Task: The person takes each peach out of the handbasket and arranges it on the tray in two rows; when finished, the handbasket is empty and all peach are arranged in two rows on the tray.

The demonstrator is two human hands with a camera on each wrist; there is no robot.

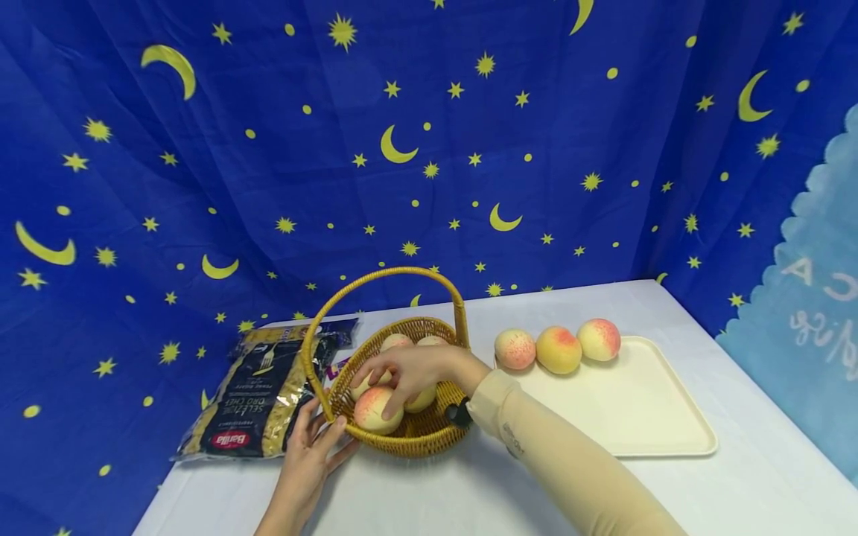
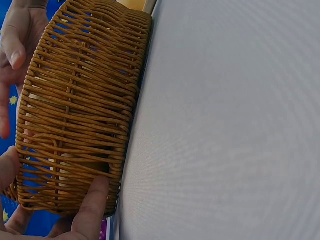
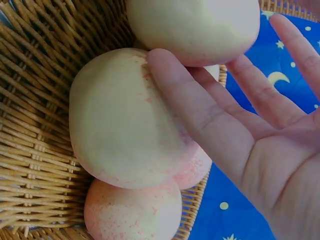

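A brown wicker basket (image 1: 429, 444) with a tall arched handle stands on the table with several peaches in it. My left hand (image 1: 307, 454) grips the basket's left end. In the left wrist view one finger (image 2: 92, 207) lies against the woven side. My right hand (image 1: 415, 368) reaches into the basket, above the peaches. Its fingers are spread and fairly straight around the front-left peach (image 1: 377, 411). In the right wrist view, a finger or thumb (image 3: 175, 75) touches or nearly touches a pale peach (image 3: 120, 120), with another peach (image 3: 195, 30) just above.
Right of the basket lies a cream tray (image 1: 643, 409), with three peaches (image 1: 559, 350) in a row along its far left side. Bags of penne pasta (image 1: 248, 402) lie to the left. A blue star-patterned curtain (image 1: 429, 149) hangs behind the white table (image 1: 536, 484).
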